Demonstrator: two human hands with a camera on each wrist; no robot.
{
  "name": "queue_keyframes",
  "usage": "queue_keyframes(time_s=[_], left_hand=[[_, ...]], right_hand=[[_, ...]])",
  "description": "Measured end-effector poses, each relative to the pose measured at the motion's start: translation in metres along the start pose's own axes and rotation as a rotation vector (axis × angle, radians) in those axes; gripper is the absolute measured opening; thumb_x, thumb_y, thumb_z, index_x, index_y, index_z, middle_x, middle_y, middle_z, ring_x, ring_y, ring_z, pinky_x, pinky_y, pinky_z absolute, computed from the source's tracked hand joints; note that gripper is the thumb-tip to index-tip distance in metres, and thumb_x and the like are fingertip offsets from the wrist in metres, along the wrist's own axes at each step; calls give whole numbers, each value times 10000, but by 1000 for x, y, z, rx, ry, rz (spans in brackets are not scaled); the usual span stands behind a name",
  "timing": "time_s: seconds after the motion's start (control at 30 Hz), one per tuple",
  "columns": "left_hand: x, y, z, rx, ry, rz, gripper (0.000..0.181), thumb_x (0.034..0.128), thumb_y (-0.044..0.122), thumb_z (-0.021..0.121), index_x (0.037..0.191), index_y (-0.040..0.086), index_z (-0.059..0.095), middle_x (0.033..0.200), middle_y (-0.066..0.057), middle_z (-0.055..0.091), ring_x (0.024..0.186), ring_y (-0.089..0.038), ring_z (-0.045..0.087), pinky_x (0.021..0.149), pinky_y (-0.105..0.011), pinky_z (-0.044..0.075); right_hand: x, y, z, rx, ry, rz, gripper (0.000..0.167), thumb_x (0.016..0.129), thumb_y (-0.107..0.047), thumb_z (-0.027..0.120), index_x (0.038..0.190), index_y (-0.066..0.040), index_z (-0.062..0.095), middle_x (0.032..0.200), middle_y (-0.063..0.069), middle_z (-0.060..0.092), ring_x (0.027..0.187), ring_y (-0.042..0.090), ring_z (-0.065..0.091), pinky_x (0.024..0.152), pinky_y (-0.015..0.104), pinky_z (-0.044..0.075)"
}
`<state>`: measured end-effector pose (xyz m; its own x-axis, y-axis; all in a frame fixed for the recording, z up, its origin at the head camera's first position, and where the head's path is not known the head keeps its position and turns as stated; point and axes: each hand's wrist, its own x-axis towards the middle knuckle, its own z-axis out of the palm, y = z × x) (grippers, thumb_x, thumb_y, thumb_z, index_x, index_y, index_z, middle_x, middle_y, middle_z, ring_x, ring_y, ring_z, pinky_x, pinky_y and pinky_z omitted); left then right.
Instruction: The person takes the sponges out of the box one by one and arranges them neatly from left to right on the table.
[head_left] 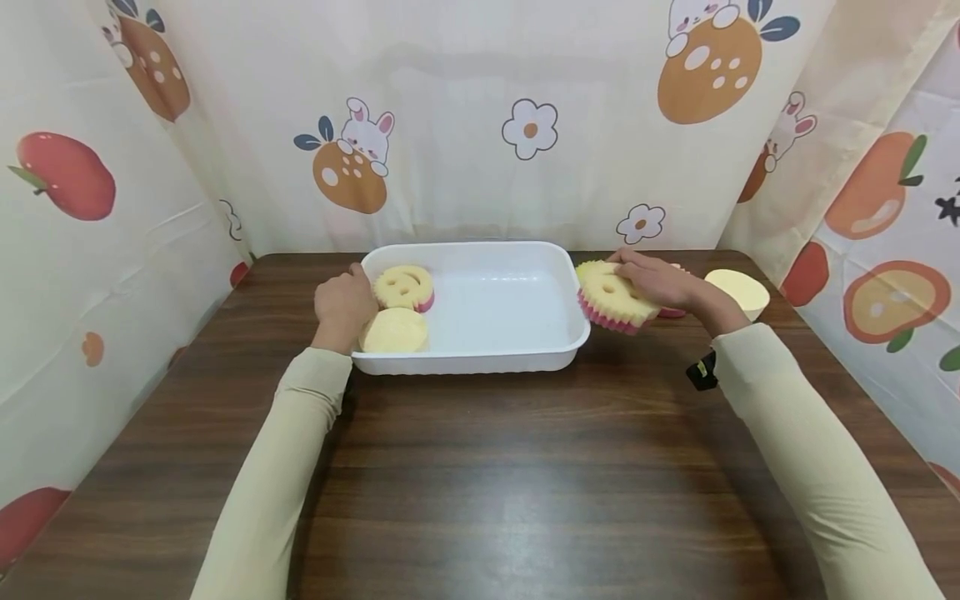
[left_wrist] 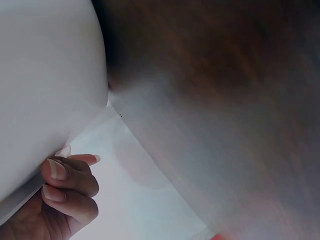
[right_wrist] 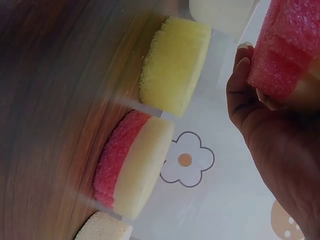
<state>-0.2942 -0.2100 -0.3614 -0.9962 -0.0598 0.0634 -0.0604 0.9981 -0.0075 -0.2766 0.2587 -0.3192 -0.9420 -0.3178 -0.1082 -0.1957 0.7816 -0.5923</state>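
My left hand (head_left: pixel 343 304) grips the left rim of a white tray (head_left: pixel 472 364); in the left wrist view its fingers (left_wrist: pixel 75 182) curl against the tray's outer wall. Inside the tray, at the left, lie a smiley-face sponge (head_left: pixel 405 287), yellow over pink, and a plain round yellow sponge (head_left: pixel 394 332). My right hand (head_left: pixel 652 279) holds a scalloped yellow-and-pink sponge (head_left: pixel 613 296), tilted, just outside the tray's right edge. In the right wrist view, the held sponge's pink side (right_wrist: pixel 285 55) faces the camera, and the fingers curl around it.
Right of the tray, a row of sponges stands on the dark wood table (head_left: pixel 510 483): a yellow one (right_wrist: pixel 175 65), a pink-and-cream one (right_wrist: pixel 135 165) and a pale one (head_left: pixel 738 292). Patterned curtains (head_left: pixel 465 192) enclose the table at the back and sides.
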Motion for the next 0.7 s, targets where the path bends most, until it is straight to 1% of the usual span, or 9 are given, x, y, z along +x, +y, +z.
queue_keyframes(time_s=[0.23,0.4,0.5,0.63,0.7], left_hand=[[-2,0,1,-2,11,2,639,945,309,530,1389,-115,351,1058,-300,668,900,-407,687,719,-500,547],[-2,0,0,0,11,1,638,947,314,528,1385,-117,353,1051,-299,669,892,-402,688,709,-495,546],[-3,0,0,3,7,4,660,948,323,537,1398,-120,344,1056,-299,669,892,-399,688,709,-493,547],[-3,1,0,3,4,4,675,946,334,548,1399,-122,342,1061,-301,667,895,-400,688,709,-492,548],[-3,1,0,2,5,3,675,945,337,551,1396,-122,346,1062,-302,667,894,-402,689,707,-493,548]], right_hand=[[-3,8,2,-29,31,-25,388,1072,-334,260,1324,-135,478,965,118,515,792,198,517,730,313,392],[-6,13,0,-33,39,-26,400,1074,-337,267,1329,-120,487,1092,142,534,869,209,510,750,304,386],[-8,15,-1,-31,35,-17,402,1072,-342,272,1334,-126,487,1113,142,537,869,209,515,744,303,388],[-7,22,-1,-8,12,-10,405,1074,-338,267,1343,-117,474,1059,128,529,804,190,526,709,299,400],[-7,25,0,-1,2,-15,408,1076,-331,264,1346,-105,470,1093,127,528,855,197,522,740,298,397]])
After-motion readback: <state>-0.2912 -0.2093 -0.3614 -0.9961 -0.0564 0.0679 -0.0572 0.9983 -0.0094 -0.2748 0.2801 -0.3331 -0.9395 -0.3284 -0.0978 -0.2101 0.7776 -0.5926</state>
